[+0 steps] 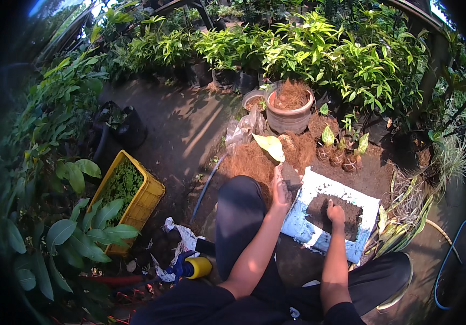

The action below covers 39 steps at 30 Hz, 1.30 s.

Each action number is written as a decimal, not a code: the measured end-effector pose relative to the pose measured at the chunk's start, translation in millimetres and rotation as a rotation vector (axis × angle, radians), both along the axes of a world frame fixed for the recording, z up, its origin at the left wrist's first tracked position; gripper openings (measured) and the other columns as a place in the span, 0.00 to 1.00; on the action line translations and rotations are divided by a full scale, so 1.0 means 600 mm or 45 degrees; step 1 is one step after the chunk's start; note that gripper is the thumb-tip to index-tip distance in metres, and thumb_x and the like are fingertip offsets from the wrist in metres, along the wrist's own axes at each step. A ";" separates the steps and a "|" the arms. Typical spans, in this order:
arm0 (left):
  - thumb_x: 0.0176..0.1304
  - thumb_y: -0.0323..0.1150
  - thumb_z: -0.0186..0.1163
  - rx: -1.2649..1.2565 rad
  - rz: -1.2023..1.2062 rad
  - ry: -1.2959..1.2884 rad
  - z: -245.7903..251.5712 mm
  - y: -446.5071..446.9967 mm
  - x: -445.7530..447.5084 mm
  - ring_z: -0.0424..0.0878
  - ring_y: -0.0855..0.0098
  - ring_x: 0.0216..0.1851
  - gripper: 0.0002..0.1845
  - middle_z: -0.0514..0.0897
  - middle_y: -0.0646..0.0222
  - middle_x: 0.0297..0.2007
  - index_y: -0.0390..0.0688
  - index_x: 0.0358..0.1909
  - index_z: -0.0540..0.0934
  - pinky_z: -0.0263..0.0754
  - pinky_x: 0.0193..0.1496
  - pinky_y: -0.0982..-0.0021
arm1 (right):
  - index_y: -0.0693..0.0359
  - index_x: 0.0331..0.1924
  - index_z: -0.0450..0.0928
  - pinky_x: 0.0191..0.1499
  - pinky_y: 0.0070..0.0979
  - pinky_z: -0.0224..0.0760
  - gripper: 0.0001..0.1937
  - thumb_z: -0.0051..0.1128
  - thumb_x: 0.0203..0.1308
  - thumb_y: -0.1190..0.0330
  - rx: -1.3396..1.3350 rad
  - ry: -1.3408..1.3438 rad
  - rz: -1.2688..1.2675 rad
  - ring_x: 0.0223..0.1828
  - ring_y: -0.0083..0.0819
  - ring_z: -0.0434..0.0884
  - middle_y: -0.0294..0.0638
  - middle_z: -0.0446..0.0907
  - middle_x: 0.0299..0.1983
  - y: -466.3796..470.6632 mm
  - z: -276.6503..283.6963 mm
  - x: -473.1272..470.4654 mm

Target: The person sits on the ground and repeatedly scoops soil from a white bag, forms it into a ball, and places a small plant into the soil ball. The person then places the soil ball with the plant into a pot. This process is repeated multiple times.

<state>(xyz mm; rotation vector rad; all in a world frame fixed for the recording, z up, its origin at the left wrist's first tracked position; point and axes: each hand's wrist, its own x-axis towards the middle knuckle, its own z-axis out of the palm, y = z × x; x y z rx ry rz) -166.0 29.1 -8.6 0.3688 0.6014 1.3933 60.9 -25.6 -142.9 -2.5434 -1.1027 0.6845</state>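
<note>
My left hand (281, 189) is raised beside the left edge of a white and blue sack (298, 219), holding a dark clump of soil (291, 178) with a pale yellow-green leaf (270, 147) standing out above it. My right hand (335, 212) is over the dark soil (318, 209) on the sack, a finger extended, its fingertips at the soil. Whether it holds anything cannot be told. Beyond the sack stand several small variegated seedlings with wrapped root balls (349, 162). Brown coconut fibre (241, 162) lies behind my left hand.
A round pot (289, 118) filled with fibre stands ahead, near bagged leafy plants (224, 77). At left are a yellow plastic crate (151, 195) of small plants and a yellow and blue spray bottle (200, 267). A blue hose (440, 272) curves at right.
</note>
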 end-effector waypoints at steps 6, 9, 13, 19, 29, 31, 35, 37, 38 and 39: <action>0.73 0.51 0.49 -0.162 0.013 0.013 0.090 -0.032 0.002 0.85 0.63 0.34 0.19 0.81 0.65 0.33 0.45 0.43 0.74 0.82 0.34 0.63 | 0.68 0.59 0.73 0.67 0.49 0.61 0.37 0.57 0.60 0.43 -0.058 -0.065 0.299 0.64 0.60 0.69 0.62 0.71 0.62 -0.001 0.009 0.006; 0.72 0.51 0.47 -0.149 0.017 0.001 0.096 -0.042 -0.022 0.83 0.59 0.35 0.21 0.80 0.62 0.36 0.42 0.45 0.73 0.81 0.38 0.59 | 0.69 0.65 0.66 0.69 0.49 0.58 0.42 0.60 0.57 0.42 0.264 -0.197 0.266 0.69 0.62 0.60 0.62 0.62 0.68 -0.028 -0.002 -0.033; 0.72 0.51 0.47 -0.166 -0.007 -0.030 0.102 -0.048 -0.028 0.83 0.59 0.35 0.21 0.80 0.63 0.36 0.42 0.45 0.73 0.81 0.39 0.58 | 0.67 0.64 0.69 0.66 0.50 0.62 0.37 0.62 0.58 0.49 0.475 -0.350 0.347 0.65 0.60 0.65 0.62 0.67 0.64 -0.047 -0.083 -0.050; 0.71 0.52 0.48 -0.198 0.006 -0.125 0.096 -0.046 -0.018 0.83 0.60 0.36 0.21 0.80 0.63 0.37 0.43 0.45 0.74 0.80 0.40 0.58 | 0.64 0.47 0.80 0.57 0.44 0.71 0.20 0.61 0.60 0.56 0.406 -0.088 0.367 0.53 0.57 0.76 0.57 0.77 0.49 -0.055 -0.067 -0.070; 0.71 0.56 0.48 -0.189 -0.101 -0.048 0.024 -0.031 0.022 0.85 0.59 0.38 0.23 0.82 0.62 0.41 0.48 0.53 0.72 0.82 0.40 0.59 | 0.59 0.35 0.85 0.46 0.46 0.78 0.16 0.62 0.55 0.54 0.288 -0.183 0.310 0.40 0.54 0.84 0.53 0.84 0.39 -0.057 -0.017 -0.066; 0.71 0.57 0.48 -0.149 -0.099 -0.095 0.006 -0.029 0.019 0.84 0.59 0.38 0.26 0.82 0.62 0.42 0.49 0.58 0.70 0.82 0.40 0.60 | 0.64 0.41 0.85 0.48 0.45 0.77 0.21 0.61 0.55 0.53 0.418 0.003 0.054 0.44 0.56 0.83 0.59 0.84 0.40 -0.057 -0.016 -0.059; 0.71 0.57 0.48 -0.215 -0.115 0.019 0.004 -0.025 0.029 0.85 0.60 0.37 0.27 0.81 0.61 0.41 0.49 0.60 0.68 0.83 0.38 0.61 | 0.74 0.46 0.82 0.52 0.39 0.74 0.27 0.60 0.60 0.52 0.692 0.163 -0.334 0.45 0.51 0.84 0.57 0.85 0.39 -0.037 -0.052 -0.010; 0.70 0.57 0.50 -0.164 -0.053 0.037 -0.012 -0.028 0.016 0.86 0.60 0.34 0.27 0.82 0.61 0.38 0.45 0.55 0.71 0.83 0.34 0.61 | 0.75 0.49 0.81 0.54 0.36 0.73 0.30 0.58 0.62 0.49 0.673 0.732 -0.513 0.46 0.46 0.83 0.53 0.85 0.41 -0.024 -0.034 -0.009; 0.69 0.57 0.50 -0.173 -0.044 0.048 -0.015 -0.027 0.016 0.86 0.61 0.33 0.26 0.82 0.61 0.38 0.44 0.54 0.71 0.84 0.34 0.61 | 0.72 0.58 0.75 0.59 0.37 0.69 0.37 0.54 0.63 0.41 0.627 1.008 -0.541 0.56 0.41 0.78 0.51 0.78 0.55 -0.019 -0.038 0.008; 0.69 0.56 0.51 -0.167 -0.081 0.045 -0.010 -0.024 0.038 0.86 0.61 0.32 0.26 0.82 0.61 0.37 0.43 0.53 0.72 0.84 0.33 0.61 | 0.69 0.63 0.71 0.61 0.39 0.69 0.36 0.50 0.66 0.43 0.776 1.313 -0.595 0.59 0.42 0.76 0.50 0.75 0.60 -0.013 -0.062 0.054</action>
